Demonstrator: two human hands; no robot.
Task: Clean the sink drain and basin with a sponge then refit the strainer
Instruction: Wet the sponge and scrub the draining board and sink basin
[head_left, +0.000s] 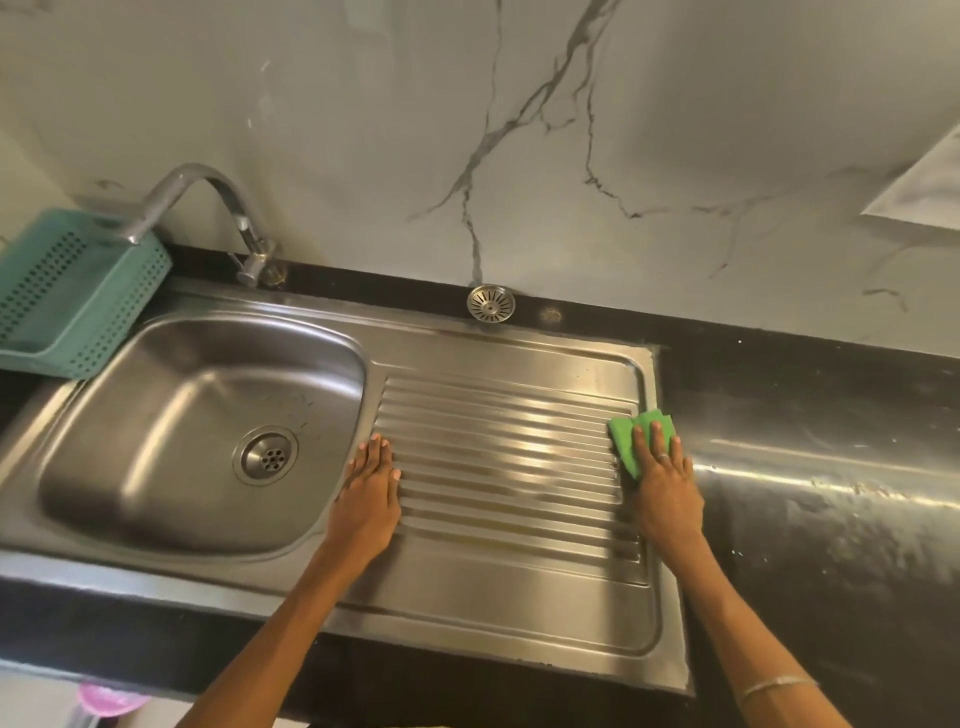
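Wiped drainboard (498, 457) with sponge (636, 434) under flat right hand (662, 478); left hand (371, 480) spread, empty. Strainer (490, 303) off on surface (779, 395). Next, probably: scrub drain (265, 457).

No readable text, labels, brands, numbers or signs anywhere: none on sink (509, 587), strainer (490, 304), sponge (623, 431), basket (78, 291) or counter (805, 415).

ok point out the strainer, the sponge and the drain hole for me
strainer (490, 304): head view, centre of its slotted disc
sponge (622, 435): head view, bare green corner beside the fingers
drain hole (266, 458): head view, perforated centre
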